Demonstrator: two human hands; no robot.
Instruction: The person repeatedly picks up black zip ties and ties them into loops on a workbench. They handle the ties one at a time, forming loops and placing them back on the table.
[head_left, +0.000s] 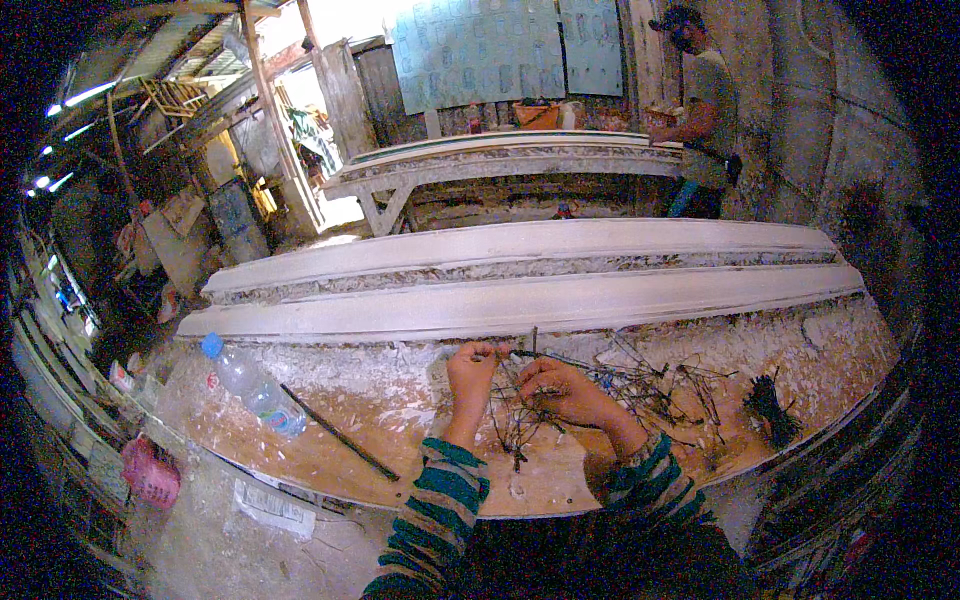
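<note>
Left of the left hand (473, 378) lies a blue-capped bottle (250, 385).

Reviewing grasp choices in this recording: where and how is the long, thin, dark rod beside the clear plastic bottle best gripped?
Probably at mid-length, from above, pinching across its length with the left hand once free. The long, thin, dark rod lies diagonally, its middle exposed, while its far end sits close to the clear, blue-capped plastic bottle.

Grey wall (835, 130) right; bright opening (298, 82) left; long bench (520, 166) behind.
</note>
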